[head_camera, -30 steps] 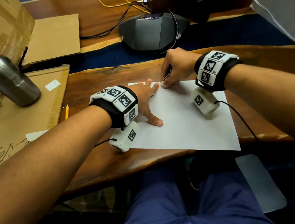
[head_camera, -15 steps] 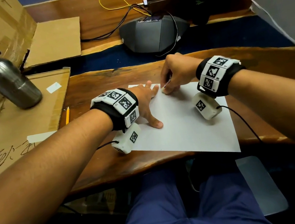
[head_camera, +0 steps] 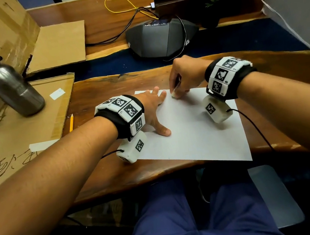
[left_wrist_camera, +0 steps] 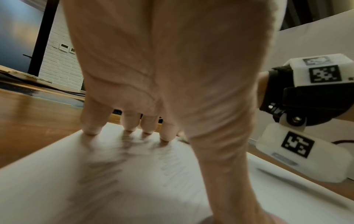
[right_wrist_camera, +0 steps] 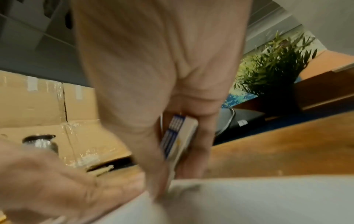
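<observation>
Right hand pinches the eraser against the paper near its far edge, left hand pressing flat just beside.

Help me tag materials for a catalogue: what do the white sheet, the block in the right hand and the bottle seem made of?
Sheet: paper, matte white; thin, lying flat.
Block: likely a rubber eraser, dull off-white, in a blue-striped printed sleeve, perhaps card.
Bottle: metal, brushed steel by its grey streaky sheen; dark cap, material unclear.
</observation>
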`<move>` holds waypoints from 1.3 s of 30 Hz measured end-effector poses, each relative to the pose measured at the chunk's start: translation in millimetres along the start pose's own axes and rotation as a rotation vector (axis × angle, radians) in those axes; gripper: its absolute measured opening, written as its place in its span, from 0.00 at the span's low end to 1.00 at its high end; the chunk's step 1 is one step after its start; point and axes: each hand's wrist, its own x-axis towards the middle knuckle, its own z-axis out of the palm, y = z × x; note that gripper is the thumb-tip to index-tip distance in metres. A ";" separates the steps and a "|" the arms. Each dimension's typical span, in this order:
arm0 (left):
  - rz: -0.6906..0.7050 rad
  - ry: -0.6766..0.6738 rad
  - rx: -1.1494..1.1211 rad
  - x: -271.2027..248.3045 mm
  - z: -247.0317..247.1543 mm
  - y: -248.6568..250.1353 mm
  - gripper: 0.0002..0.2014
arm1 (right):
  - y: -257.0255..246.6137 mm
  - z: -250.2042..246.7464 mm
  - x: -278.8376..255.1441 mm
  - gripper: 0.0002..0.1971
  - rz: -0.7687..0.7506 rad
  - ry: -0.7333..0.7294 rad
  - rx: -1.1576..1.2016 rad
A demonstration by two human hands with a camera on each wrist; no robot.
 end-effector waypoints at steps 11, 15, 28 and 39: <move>-0.017 -0.010 0.002 0.3 -0.8 0.5 0.71 | -8.1 0.5 -9.4 0.07 -0.049 -0.056 -0.030; -0.014 -0.003 -0.004 -0.3 0.2 -0.3 0.71 | -6.3 7.5 -1.8 0.10 -0.036 0.215 0.011; 0.002 0.021 -0.016 -3.5 1.9 0.1 0.70 | -16.7 12.3 -1.6 0.13 -0.005 0.189 -0.079; 0.006 0.034 -0.028 -4.1 3.1 0.9 0.70 | -20.2 2.2 -1.5 0.17 0.085 0.134 -0.038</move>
